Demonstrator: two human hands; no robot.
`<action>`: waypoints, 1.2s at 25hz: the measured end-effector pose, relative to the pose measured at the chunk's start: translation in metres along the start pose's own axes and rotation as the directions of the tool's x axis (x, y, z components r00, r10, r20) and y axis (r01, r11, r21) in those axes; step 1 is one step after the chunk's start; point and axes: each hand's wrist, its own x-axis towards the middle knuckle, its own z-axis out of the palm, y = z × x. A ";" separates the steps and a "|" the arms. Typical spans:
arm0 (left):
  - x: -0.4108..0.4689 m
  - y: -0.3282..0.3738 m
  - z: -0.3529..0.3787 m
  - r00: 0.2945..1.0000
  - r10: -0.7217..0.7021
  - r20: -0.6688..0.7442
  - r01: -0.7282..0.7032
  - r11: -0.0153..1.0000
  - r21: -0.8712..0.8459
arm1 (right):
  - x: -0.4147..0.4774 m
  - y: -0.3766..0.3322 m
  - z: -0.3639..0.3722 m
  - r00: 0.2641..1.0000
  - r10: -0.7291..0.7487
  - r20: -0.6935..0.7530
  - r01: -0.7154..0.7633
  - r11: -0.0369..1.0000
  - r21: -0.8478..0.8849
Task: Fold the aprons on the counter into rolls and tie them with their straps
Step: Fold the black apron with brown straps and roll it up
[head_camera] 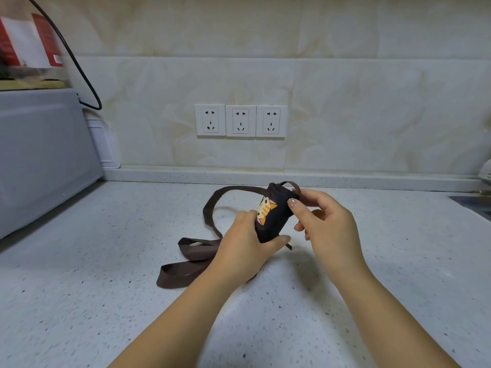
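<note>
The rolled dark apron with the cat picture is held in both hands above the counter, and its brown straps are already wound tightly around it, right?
Not quite. The head view shows the rolled apron held by the left hand and right hand, but the brown straps mostly lie loose on the counter, not wound round the roll.

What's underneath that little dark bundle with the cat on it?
The left hand cups the rolled apron from below, above the speckled counter. Brown straps trail out beneath. The roll's underside is hidden.

Both forearms reach forward, left hand (245, 241) and right hand (322, 221) curled in grip.
</note>
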 end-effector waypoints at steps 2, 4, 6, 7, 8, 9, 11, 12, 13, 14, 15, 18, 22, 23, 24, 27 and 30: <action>0.000 -0.001 -0.002 1.000 0.023 -0.007 -0.022 0.998 0.057 | 0.002 0.001 -0.006 0.998 0.007 -0.057 -0.009 0.999 -0.034; 0.002 -0.006 -0.004 0.999 0.045 -0.029 -0.038 0.978 0.204 | 0.004 -0.002 -0.015 0.991 0.022 -0.130 -0.028 0.998 -0.048; 0.005 -0.012 -0.003 0.994 0.101 -0.050 -0.072 0.909 0.410 | 0.004 -0.007 -0.023 0.996 0.030 -0.085 -0.030 1.000 0.005; 0.006 -0.014 -0.002 0.989 0.138 -0.050 -0.097 0.869 0.485 | 0.001 -0.010 -0.026 1.000 0.004 -0.006 -0.004 1.000 0.031; 0.007 -0.015 0.000 0.984 0.174 -0.039 -0.127 0.836 0.533 | -0.002 -0.013 -0.026 0.995 -0.035 0.091 0.032 0.999 0.035; 0.008 -0.016 0.001 0.976 0.216 -0.025 -0.166 0.812 0.560 | -0.004 -0.015 -0.024 0.978 -0.076 0.194 0.076 0.997 0.005; 0.007 -0.016 0.001 0.953 0.304 0.004 -0.246 0.762 0.599 | -0.006 -0.013 -0.017 0.931 -0.138 0.337 0.209 0.961 -0.183; 0.008 -0.016 0.000 0.946 0.322 0.032 -0.270 0.731 0.626 | -0.004 -0.008 -0.012 0.915 -0.174 0.364 0.296 0.902 -0.313; 0.008 -0.017 -0.002 0.944 0.322 0.071 -0.287 0.695 0.659 | -0.001 -0.003 -0.008 0.901 -0.204 0.383 0.370 0.823 -0.432; 0.009 -0.019 -0.003 0.942 0.319 0.109 -0.303 0.661 0.686 | 0.002 0.002 -0.005 0.890 -0.222 0.397 0.417 0.747 -0.518; 0.009 -0.020 -0.004 0.938 0.322 0.128 -0.315 0.639 0.702 | 0.004 0.005 -0.004 0.888 -0.228 0.399 0.434 0.702 -0.565; 0.008 -0.021 -0.001 0.939 0.321 0.122 -0.307 0.625 0.718 | 0.009 0.014 -0.006 0.922 -0.132 0.365 0.320 0.791 -0.522; 0.007 -0.024 0.005 0.937 0.322 0.132 -0.325 0.671 0.666 | 0.013 0.027 -0.005 0.954 0.010 0.298 0.157 0.833 -0.531; 0.007 -0.024 0.005 0.936 0.326 0.136 -0.332 0.679 0.655 | 0.014 0.029 -0.004 0.967 0.027 0.252 0.120 0.827 -0.549; 0.007 -0.024 0.006 0.933 0.337 0.122 -0.334 0.694 0.637 | 0.015 0.031 -0.002 0.978 0.041 0.207 0.086 0.817 -0.570; 0.006 -0.024 0.010 0.907 0.417 0.067 -0.378 0.731 0.568 | 0.015 0.037 0.002 0.985 0.079 0.154 0.037 0.773 -0.634; 0.006 -0.030 0.013 0.847 0.531 0.018 -0.452 0.703 0.549 | 0.015 0.038 0.002 0.982 0.113 0.153 -0.029 0.883 -0.468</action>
